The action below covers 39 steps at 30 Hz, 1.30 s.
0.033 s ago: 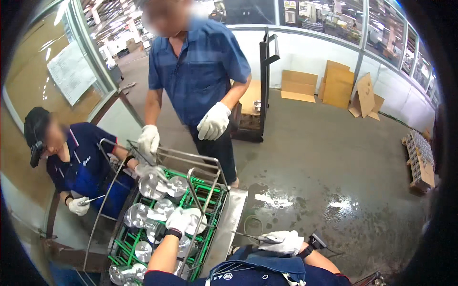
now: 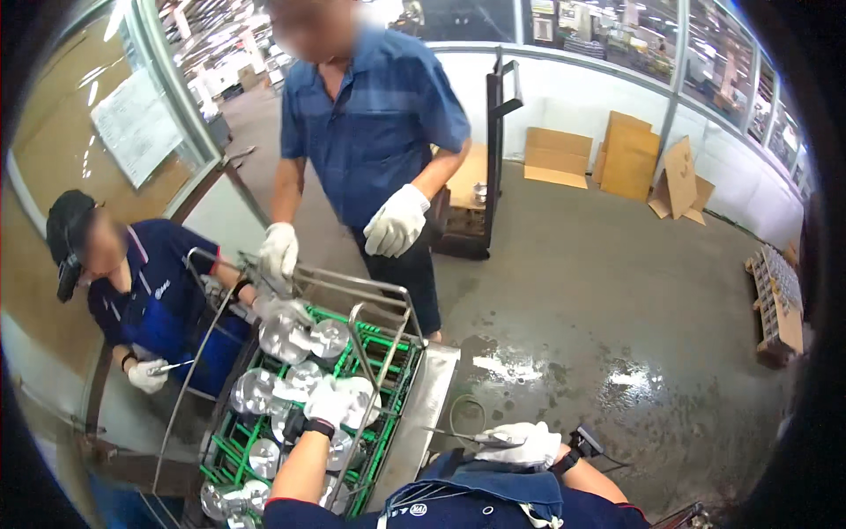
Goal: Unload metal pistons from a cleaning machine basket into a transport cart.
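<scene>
My left hand (image 2: 326,403), in a white glove, reaches into a green-barred rack (image 2: 381,458). Its fingers close on a shiny round metal part (image 2: 359,402), though the fingertips are partly hidden. Several similar metal parts with round flanges, among them one further back (image 2: 284,339), lie around it in the rack. In front of my body, right of the rack, my gloved right hand (image 2: 524,443) is closed round a slim tool (image 2: 454,434) with a long thin tip pointing left toward the rack.
A co-worker (image 2: 150,291) at the left holds a thin-tipped tool and touches a part in the rack. Another person (image 2: 370,141) stands behind the rack's metal frame (image 2: 352,280). A cart (image 2: 493,159), cardboard sheets (image 2: 627,157) and a loaded pallet (image 2: 775,309) stand beyond. The floor (image 2: 564,291) looks wet.
The view has shifted slightly. My left hand and the metal part at it have moved only a little; my right hand keeps its place with the tool.
</scene>
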Each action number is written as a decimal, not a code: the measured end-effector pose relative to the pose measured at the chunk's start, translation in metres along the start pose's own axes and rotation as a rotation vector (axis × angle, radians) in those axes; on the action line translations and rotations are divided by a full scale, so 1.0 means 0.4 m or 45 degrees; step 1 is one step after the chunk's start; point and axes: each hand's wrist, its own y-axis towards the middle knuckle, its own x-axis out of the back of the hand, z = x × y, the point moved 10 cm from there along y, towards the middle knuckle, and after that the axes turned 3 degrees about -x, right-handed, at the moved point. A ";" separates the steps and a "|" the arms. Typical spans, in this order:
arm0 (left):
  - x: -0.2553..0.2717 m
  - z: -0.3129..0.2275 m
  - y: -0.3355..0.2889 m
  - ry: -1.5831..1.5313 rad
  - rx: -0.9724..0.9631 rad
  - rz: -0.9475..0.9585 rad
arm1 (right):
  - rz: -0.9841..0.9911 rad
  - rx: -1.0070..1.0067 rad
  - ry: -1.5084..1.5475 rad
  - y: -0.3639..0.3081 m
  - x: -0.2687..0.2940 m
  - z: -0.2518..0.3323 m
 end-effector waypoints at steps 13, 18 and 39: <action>0.153 0.182 -0.125 -2.506 -0.906 0.319 | 0.390 -0.402 -0.459 0.155 -0.140 0.244; 0.283 0.045 -0.280 -1.784 -1.110 -0.212 | 0.206 -0.207 0.056 0.196 -0.137 0.295; 0.087 0.172 -0.153 -2.705 0.036 -0.144 | 0.332 -0.220 -0.057 0.191 -0.145 0.264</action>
